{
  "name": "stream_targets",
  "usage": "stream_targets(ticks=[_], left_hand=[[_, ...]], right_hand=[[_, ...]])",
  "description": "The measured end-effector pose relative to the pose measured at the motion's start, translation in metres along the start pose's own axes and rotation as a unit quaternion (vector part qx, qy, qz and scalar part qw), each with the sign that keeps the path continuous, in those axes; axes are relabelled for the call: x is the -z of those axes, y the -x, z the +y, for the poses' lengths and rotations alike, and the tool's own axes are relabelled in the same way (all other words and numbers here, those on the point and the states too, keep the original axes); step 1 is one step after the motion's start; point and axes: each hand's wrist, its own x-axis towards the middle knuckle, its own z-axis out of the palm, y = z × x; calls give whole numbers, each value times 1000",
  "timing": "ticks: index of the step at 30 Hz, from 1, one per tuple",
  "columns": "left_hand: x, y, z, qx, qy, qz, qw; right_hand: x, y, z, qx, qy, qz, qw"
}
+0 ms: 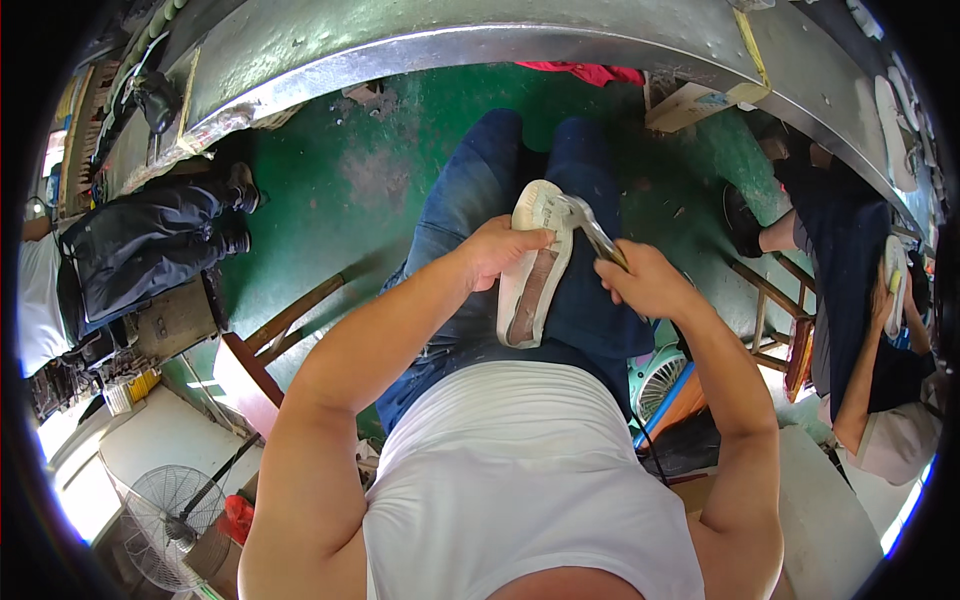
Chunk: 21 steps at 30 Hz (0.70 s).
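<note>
White in colour, the shoe (537, 277) lay above our thighs (462, 185), clasped in our left grip (497, 251); our right grip (645, 277) held a hammer (598, 238), its head at the shoe's far end. We judged a slack left hold could let blows glance.

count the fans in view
2: a wire-caged fan at the lower left, and a small green fan right of centre, partly covered. Others may be hidden behind the person or furniture.
</note>
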Motion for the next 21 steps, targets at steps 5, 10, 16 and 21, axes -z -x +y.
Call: stream_targets(ticks=[5, 10, 16, 21], left_hand=[[7, 0, -2, 41, 5, -28, 999], [1, 2, -4, 46, 0, -41, 998], [15, -8, -18, 15, 55, -65, 996], [2, -11, -16, -4, 56, -44, 997]], right_hand=[[-14, 39, 16, 156, 119, -9, 980], [-39, 45, -10, 256, 308, 97, 911], [-50, 26, -13, 111, 368, 29, 923], [-75, 42, 26, 117, 169, 172, 963]])
